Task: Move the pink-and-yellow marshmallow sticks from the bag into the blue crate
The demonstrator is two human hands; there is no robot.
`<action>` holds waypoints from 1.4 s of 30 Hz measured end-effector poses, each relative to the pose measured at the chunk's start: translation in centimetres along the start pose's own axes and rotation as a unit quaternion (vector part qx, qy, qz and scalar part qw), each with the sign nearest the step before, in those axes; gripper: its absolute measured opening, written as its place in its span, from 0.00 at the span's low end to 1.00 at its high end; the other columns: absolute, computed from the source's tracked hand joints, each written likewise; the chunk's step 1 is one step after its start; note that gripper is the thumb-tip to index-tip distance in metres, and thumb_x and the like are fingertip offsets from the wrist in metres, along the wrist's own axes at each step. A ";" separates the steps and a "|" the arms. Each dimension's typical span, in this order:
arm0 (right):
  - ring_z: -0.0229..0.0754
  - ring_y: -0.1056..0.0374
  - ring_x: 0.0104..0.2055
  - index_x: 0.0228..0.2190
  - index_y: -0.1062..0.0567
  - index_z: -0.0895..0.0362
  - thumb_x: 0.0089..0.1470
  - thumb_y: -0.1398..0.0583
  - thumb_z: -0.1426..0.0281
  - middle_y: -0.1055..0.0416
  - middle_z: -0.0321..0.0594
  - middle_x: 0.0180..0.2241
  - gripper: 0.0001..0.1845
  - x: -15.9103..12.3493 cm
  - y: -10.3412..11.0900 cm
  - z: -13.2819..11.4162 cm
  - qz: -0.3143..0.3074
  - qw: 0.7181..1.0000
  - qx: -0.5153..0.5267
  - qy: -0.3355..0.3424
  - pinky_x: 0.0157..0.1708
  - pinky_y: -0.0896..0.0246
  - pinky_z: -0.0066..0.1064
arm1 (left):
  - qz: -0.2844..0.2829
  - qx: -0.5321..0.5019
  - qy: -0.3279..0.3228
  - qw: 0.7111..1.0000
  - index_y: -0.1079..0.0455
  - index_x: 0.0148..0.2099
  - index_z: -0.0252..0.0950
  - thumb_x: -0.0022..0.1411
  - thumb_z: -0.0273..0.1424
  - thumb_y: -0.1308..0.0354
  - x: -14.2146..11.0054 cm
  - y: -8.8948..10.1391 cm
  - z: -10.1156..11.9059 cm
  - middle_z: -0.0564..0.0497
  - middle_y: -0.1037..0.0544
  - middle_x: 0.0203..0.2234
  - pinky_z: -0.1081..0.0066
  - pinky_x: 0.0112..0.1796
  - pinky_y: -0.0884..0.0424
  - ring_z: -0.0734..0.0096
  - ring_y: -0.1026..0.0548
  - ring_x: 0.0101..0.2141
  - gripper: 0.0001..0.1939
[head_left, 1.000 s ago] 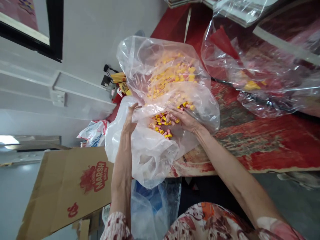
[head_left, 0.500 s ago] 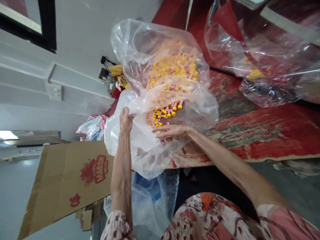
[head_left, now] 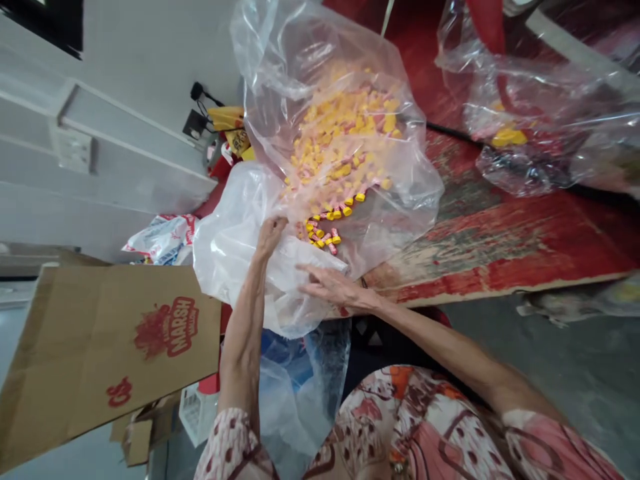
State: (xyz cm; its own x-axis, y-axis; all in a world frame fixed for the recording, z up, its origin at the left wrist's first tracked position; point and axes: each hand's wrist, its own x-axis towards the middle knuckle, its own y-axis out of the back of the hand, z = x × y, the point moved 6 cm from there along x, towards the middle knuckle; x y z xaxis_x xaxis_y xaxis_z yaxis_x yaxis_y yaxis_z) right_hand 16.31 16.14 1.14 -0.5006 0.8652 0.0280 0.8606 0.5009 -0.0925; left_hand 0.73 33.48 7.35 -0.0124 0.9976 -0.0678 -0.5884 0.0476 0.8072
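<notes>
A large clear plastic bag (head_left: 280,60) lies on a worn red board (head_left: 500,240) and holds several small yellow and pink pieces (head_left: 340,147). My left hand (head_left: 271,235) is closed on the bag's loose edge at its near left side. My right hand (head_left: 333,288) lies on the bag's near lip with its fingers stretched out flat and holds nothing. A few of the yellow and pink pieces sit just beyond both hands at the bag's mouth.
A second clear bag (head_left: 545,127) with a few yellow pieces lies on the board at the right. A brown cardboard carton (head_left: 105,347) printed MARSH stands at the left. More plastic bags (head_left: 300,393) hang below the board's edge. A grey wall (head_left: 125,133) rises at left.
My right hand has come out of the pile of pieces and drawn back to the bag's near lip. My left hand kept hold of the bag's edge. The view shifted upward.
</notes>
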 end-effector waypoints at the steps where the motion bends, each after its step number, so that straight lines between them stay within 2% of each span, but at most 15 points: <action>1: 0.46 0.28 0.38 0.68 0.26 0.49 0.68 0.36 0.58 0.23 0.36 0.33 0.30 -0.4 1.1 0.2 0.065 0.998 0.003 -0.009 0.45 0.34 0.35 | 0.015 -0.046 0.018 0.999 0.27 0.34 0.38 0.70 0.32 0.39 0.2 0.5 0.0 0.51 0.21 0.29 0.69 0.38 0.27 0.65 0.23 0.33 0.10; 4: 0.49 0.26 0.41 0.69 0.29 0.52 0.69 0.37 0.57 0.22 0.40 0.36 0.32 -1.7 3.0 1.4 0.170 0.985 0.001 -0.042 0.47 0.33 0.37 | 0.065 -0.196 0.057 0.977 0.33 0.33 0.38 0.75 0.29 0.41 1.0 1.8 1.2 0.54 0.24 0.25 0.74 0.29 0.35 0.73 0.30 0.24 0.13; 7: 0.55 0.24 0.48 0.65 0.26 0.53 0.67 0.35 0.60 0.19 0.45 0.39 0.29 -2.4 1.8 2.3 0.130 0.988 -0.038 -0.077 0.51 0.32 0.41 | 0.097 -0.334 0.039 0.937 0.37 0.32 0.39 0.77 0.26 0.40 2.8 2.7 4.9 0.59 0.30 0.22 0.76 0.29 0.35 0.77 0.34 0.23 0.17; 10: 0.57 0.23 0.53 0.68 0.27 0.52 0.69 0.37 0.59 0.17 0.48 0.46 0.30 -2.7 -0.1 1.9 0.098 0.990 -0.058 -0.084 0.56 0.32 0.43 | 0.108 -0.423 -0.003 0.900 0.37 0.35 0.39 0.82 0.24 0.46 5.5 4.2 10.5 0.59 0.29 0.26 0.77 0.35 0.28 0.78 0.28 0.29 0.17; 13: 0.54 0.21 0.53 0.73 0.33 0.50 0.72 0.40 0.58 0.16 0.47 0.48 0.32 -2.8 -1.3 1.3 0.090 0.990 -0.077 -0.074 0.56 0.31 0.42 | 0.097 -0.441 -0.070 0.890 0.33 0.40 0.40 0.84 0.25 0.50 8.0 5.9 15.6 0.59 0.23 0.34 0.72 0.48 0.22 0.79 0.22 0.44 0.14; 16: 0.53 0.20 0.51 0.74 0.34 0.52 0.72 0.40 0.58 0.15 0.46 0.43 0.34 -2.7 -1.5 1.8 0.086 0.986 -0.112 -0.090 0.54 0.30 0.40 | 0.100 -0.409 -0.108 0.900 0.32 0.44 0.42 0.85 0.28 0.49 8.8 6.3 17.9 0.59 0.20 0.38 0.69 0.53 0.23 0.78 0.22 0.52 0.11; 19: 0.54 0.19 0.51 0.74 0.34 0.54 0.72 0.39 0.59 0.15 0.46 0.41 0.34 -2.9 -1.4 2.6 0.075 0.985 -0.114 -0.102 0.54 0.29 0.39 | 0.083 -0.388 -0.041 0.917 0.34 0.41 0.42 0.85 0.29 0.48 7.8 4.8 16.9 0.58 0.25 0.30 0.70 0.47 0.23 0.75 0.21 0.43 0.13; 22: 0.54 0.19 0.53 0.71 0.31 0.56 0.73 0.40 0.60 0.15 0.48 0.45 0.31 -3.3 -1.0 2.7 0.081 0.986 -0.107 -0.096 0.55 0.29 0.39 | 0.065 -0.413 0.003 0.908 0.37 0.37 0.41 0.84 0.27 0.48 6.5 3.9 15.6 0.59 0.31 0.26 0.71 0.43 0.24 0.76 0.23 0.35 0.16; 26: 0.51 0.18 0.49 0.68 0.26 0.56 0.74 0.41 0.60 0.15 0.46 0.43 0.27 -4.1 -0.1 2.6 0.106 0.987 -0.099 -0.075 0.53 0.27 0.40 | 0.106 -0.448 -0.097 0.882 0.32 0.45 0.43 0.84 0.27 0.53 5.7 6.0 15.0 0.59 0.20 0.39 0.69 0.53 0.23 0.81 0.22 0.48 0.12; 29: 0.50 0.19 0.51 0.64 0.23 0.55 0.74 0.43 0.60 0.16 0.46 0.48 0.24 -4.4 0.7 3.1 0.137 0.987 -0.072 -0.052 0.57 0.27 0.41 | 0.076 -0.354 -0.108 0.926 0.30 0.50 0.44 0.81 0.42 0.43 4.3 6.2 13.4 0.53 0.18 0.47 0.58 0.53 0.23 0.67 0.22 0.56 0.08; 31: 0.49 0.19 0.50 0.61 0.20 0.54 0.74 0.44 0.60 0.16 0.46 0.49 0.23 -4.6 1.5 3.7 0.171 0.983 -0.043 -0.055 0.58 0.27 0.41 | 0.073 -0.255 -0.094 0.960 0.30 0.56 0.44 0.75 0.49 0.34 1.6 5.7 11.6 0.48 0.19 0.49 0.53 0.50 0.24 0.58 0.22 0.54 0.19; 34: 0.47 0.20 0.42 0.59 0.19 0.52 0.74 0.46 0.55 0.17 0.42 0.41 0.25 -4.9 2.2 4.3 0.222 0.972 0.019 -0.070 0.51 0.25 0.39 | 0.173 -0.127 -0.143 0.966 0.30 0.60 0.41 0.72 0.50 0.31 -5.5 4.9 9.0 0.42 0.22 0.52 0.52 0.51 0.27 0.56 0.23 0.50 0.25; 36: 0.47 0.21 0.40 0.60 0.20 0.52 0.74 0.48 0.50 0.18 0.40 0.38 0.29 -5.1 2.1 4.1 0.246 0.965 0.067 -0.065 0.47 0.24 0.38 | 0.126 -0.081 -0.166 0.975 0.27 0.57 0.38 0.75 0.50 0.37 -10.8 2.1 7.3 0.41 0.21 0.49 0.51 0.50 0.26 0.57 0.23 0.45 0.21; 39: 0.47 0.21 0.49 0.60 0.20 0.52 0.73 0.49 0.48 0.17 0.43 0.47 0.31 -5.4 1.8 3.6 0.282 0.951 0.117 -0.052 0.51 0.23 0.38 | -0.043 -0.082 -0.160 0.983 0.26 0.58 0.41 0.76 0.50 0.41 -17.7 -4.0 4.8 0.43 0.19 0.46 0.55 0.46 0.23 0.58 0.21 0.41 0.20; 42: 0.48 0.23 0.57 0.56 0.18 0.52 0.73 0.48 0.52 0.18 0.45 0.56 0.27 -6.1 1.7 2.9 0.283 0.953 0.089 -0.060 0.57 0.25 0.39 | -0.112 -0.126 -0.125 0.978 0.26 0.51 0.40 0.75 0.51 0.41 -21.5 -7.9 3.1 0.46 0.19 0.43 0.60 0.45 0.23 0.63 0.20 0.40 0.20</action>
State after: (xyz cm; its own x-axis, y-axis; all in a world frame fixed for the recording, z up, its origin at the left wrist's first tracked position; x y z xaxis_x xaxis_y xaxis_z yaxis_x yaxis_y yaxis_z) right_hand 20.56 11.68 -2.12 0.0224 0.9817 -0.1891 0.9715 -0.0660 -0.2275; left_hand 8.17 11.81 4.22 0.3192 0.9460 -0.0562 -0.7346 0.2845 0.6160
